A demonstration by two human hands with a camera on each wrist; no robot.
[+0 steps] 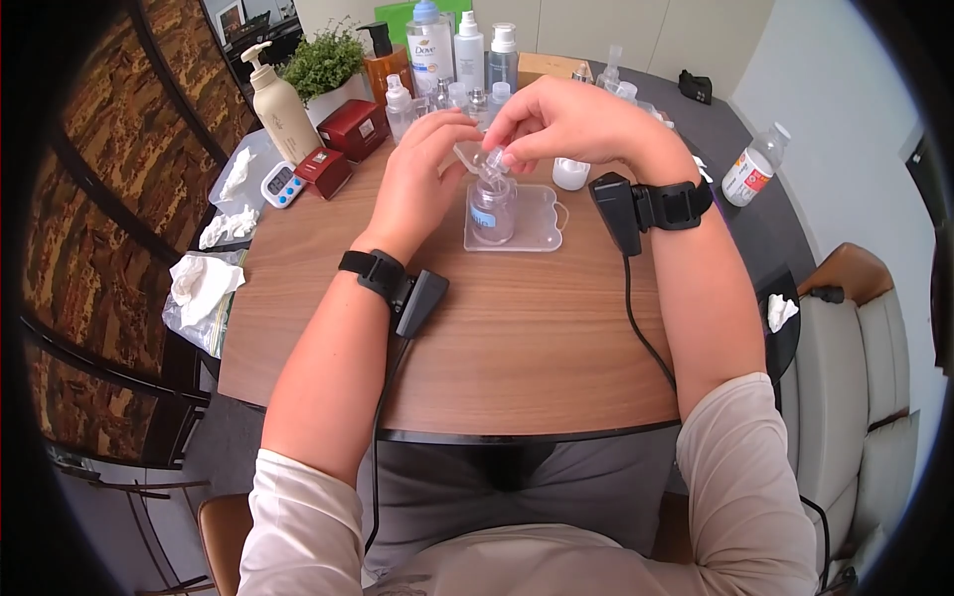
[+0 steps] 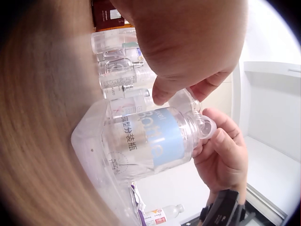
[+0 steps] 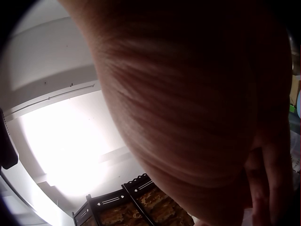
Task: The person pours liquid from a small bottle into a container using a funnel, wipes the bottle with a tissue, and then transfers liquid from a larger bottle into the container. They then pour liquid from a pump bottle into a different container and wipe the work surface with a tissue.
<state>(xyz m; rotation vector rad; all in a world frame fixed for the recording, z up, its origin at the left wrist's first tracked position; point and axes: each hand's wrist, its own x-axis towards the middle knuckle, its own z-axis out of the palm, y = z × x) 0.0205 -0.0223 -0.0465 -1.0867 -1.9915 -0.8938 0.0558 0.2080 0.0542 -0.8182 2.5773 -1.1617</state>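
A clear bottle with a blue label stands on a clear plastic tray; the left wrist view shows the bottle large. Above its mouth, my left hand pinches a thin transparent piece between thumb and finger. From the other side, my right hand pinches a small clear round piece at the bottle's mouth; whether the two clear pieces are joined, I cannot tell. The right wrist view shows mostly the palm side of my right hand, with the fingertips hidden.
Several pump and spray bottles stand along the back. Red boxes, a timer and a beige pump bottle are at the left. A white jar sits behind the tray, and a labelled bottle stands right.
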